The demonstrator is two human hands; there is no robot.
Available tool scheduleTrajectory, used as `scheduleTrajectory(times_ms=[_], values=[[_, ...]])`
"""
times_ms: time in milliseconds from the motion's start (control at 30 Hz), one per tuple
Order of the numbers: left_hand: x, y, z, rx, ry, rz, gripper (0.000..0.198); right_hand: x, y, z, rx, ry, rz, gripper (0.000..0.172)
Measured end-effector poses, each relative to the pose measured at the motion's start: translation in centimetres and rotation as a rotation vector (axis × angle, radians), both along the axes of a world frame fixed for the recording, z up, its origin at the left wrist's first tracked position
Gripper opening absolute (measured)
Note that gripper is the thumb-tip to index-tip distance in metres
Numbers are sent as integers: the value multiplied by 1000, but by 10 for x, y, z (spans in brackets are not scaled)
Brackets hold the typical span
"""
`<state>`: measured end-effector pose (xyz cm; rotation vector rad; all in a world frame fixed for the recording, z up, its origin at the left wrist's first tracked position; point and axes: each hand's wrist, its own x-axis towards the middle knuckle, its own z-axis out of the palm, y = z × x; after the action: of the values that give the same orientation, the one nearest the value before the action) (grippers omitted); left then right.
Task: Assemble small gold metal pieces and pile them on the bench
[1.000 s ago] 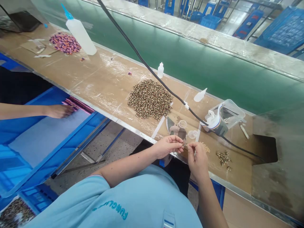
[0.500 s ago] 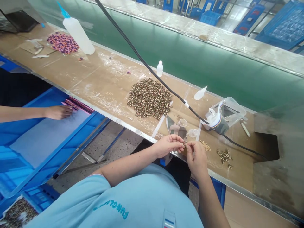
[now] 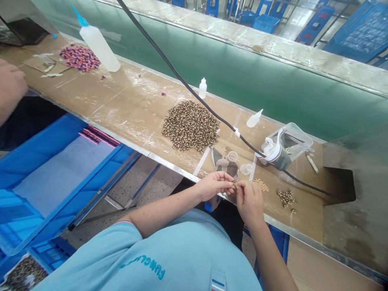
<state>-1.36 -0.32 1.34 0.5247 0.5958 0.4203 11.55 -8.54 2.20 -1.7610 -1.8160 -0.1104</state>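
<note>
- The left hand (image 3: 214, 186) pinches a small piece (image 3: 233, 184) between thumb and fingers, at the table's (image 3: 139, 121) near edge.
- The right hand (image 3: 251, 201) has thumb and forefinger pressed together at that piece; what they grip is too small to tell.
- Tan beads (image 3: 261, 185) lie just right.
- A big brown-gold pile (image 3: 190, 126) lies farther left.

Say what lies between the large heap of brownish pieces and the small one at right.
In the head view, from the large heap: a white strip, a patterned patch, two clear round pieces, another white strip, then a tan heap.
</note>
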Motion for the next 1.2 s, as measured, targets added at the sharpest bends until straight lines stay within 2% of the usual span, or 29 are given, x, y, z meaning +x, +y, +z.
scheduleTrajectory(times_ms=[167, 233, 333, 467, 633, 700, 900, 1200], values=[[-1, -1, 2, 8, 9, 11, 39, 2, -4, 0, -34, 78, -19, 11], [-1, -2, 2, 20, 5, 21, 39, 2, -7, -1, 0, 126, -41, 10], [0, -4, 1, 45, 2, 40, 39, 0, -13, -5, 78, 147, -75, 20], [1, -6, 0, 58, 7, 60, 41, -7, -18, -9, 111, 91, -33, 31], [1, -6, -2, 108, 20, 43, 41, -8, -18, -8, 121, 56, 21, 37], [1, -7, -2, 130, 26, 51, 40, -8, -18, -6, 113, 99, 26, 35], [0, -16, -6, 271, 29, 108, 36, -14, -18, -4, 83, 326, -174, 12], [-2, -21, -12, 456, 37, 75, 28, -14, -22, -10, 165, 230, -122, 9]])
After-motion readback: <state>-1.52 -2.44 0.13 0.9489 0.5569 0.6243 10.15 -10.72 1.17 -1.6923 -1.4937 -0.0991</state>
